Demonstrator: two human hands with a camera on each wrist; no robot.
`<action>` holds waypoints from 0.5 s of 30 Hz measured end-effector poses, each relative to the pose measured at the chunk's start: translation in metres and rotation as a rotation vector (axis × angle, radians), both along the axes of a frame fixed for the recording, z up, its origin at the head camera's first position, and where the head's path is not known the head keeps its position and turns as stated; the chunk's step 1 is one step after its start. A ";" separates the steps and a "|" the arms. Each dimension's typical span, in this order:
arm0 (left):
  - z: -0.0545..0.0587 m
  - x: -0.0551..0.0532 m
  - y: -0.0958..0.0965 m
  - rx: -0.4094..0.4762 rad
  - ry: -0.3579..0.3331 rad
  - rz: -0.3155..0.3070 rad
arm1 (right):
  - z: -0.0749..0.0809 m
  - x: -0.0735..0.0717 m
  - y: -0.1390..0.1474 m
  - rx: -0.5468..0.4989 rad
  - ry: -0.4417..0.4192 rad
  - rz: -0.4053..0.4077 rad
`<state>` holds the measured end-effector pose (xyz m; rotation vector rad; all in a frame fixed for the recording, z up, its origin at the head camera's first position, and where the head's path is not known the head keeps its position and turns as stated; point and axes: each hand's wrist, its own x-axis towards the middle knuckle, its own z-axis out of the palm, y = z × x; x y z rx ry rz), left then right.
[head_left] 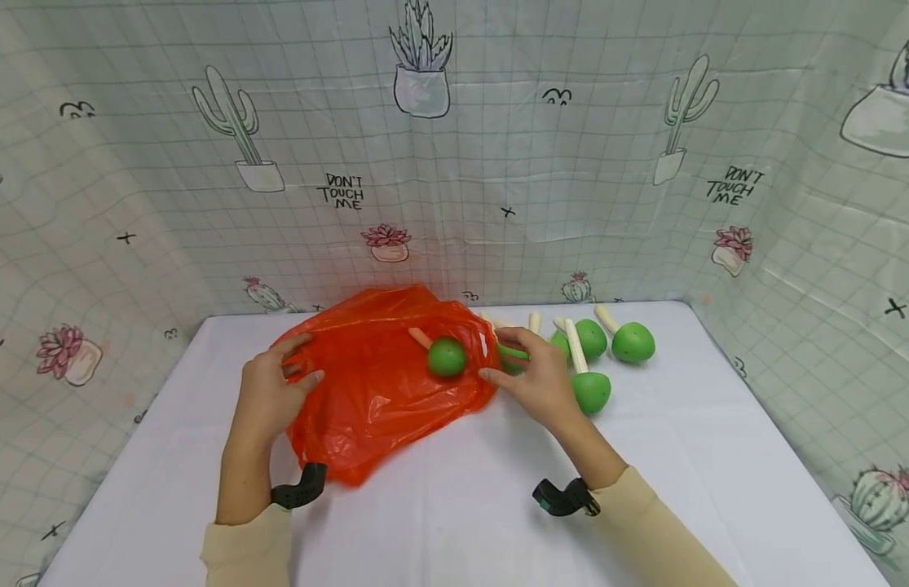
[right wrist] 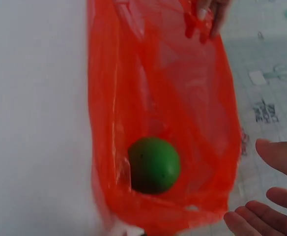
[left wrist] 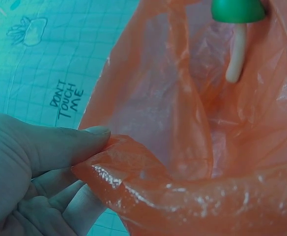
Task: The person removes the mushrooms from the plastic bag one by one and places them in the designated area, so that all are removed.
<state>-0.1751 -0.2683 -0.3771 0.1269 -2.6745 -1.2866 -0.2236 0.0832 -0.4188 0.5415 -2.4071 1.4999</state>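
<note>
A red plastic bag (head_left: 366,399) lies on its side on the table, its mouth spread. Inside it rests a green-capped toy mushroom (head_left: 447,359) with a pale stem, also visible in the left wrist view (left wrist: 238,12). My left hand (head_left: 269,395) pinches the bag's edge between thumb and fingers, as the left wrist view shows. Beside the bag's right end is my right hand (head_left: 540,379), thumb and fingers apart. The right wrist view shows those fingers (right wrist: 286,157) holding nothing. Part of another green mushroom (head_left: 511,359) appears behind the right hand.
Right of the right hand lie several more green mushrooms with pale stems, including a near one (head_left: 592,393) and a far-right one (head_left: 633,342). A white cloth covers the table (head_left: 454,522). Curtains (head_left: 469,163) with cactus drawings stand behind it and at both sides.
</note>
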 end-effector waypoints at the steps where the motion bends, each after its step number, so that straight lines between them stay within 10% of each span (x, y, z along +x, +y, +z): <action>1: 0.000 0.000 0.000 -0.003 0.006 -0.003 | -0.001 -0.001 -0.006 0.017 0.012 0.005; 15: -0.002 -0.001 -0.002 -0.005 0.016 -0.008 | -0.018 -0.020 -0.070 0.188 -0.020 0.017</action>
